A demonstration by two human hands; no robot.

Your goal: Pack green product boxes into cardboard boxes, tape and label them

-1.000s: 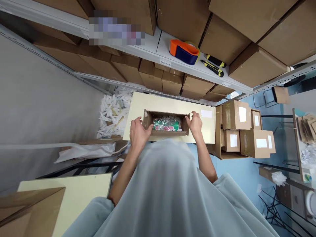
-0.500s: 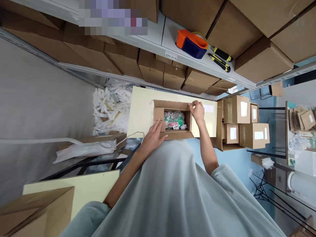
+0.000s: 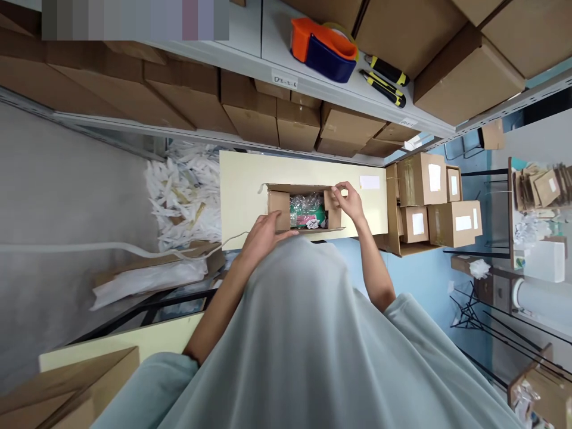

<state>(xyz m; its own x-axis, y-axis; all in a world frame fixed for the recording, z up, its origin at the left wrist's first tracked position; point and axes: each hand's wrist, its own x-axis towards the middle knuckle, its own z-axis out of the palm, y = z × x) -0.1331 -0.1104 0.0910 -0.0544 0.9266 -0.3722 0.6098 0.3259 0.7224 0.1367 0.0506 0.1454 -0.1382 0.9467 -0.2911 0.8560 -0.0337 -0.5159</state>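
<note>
Ideally, press the 2 short flaps (image 3: 279, 205) evenly above the wrapped contents (image 3: 307, 208) in the open carton (image 3: 301, 188) on the table (image 3: 243, 179), left hand (image 3: 261, 239) loosely spread at its left end, right hand (image 3: 351, 204) half-curled by the far right corner, grip unclear.

One left hand (image 3: 263, 239), one right hand (image 3: 351, 201), one open small carton (image 3: 279, 205), two far box cutters (image 3: 389, 70), one far orange-and-blue dispenser (image 3: 324, 50) and at least four labelled boxes (image 3: 420, 179) at right are visible.
</note>
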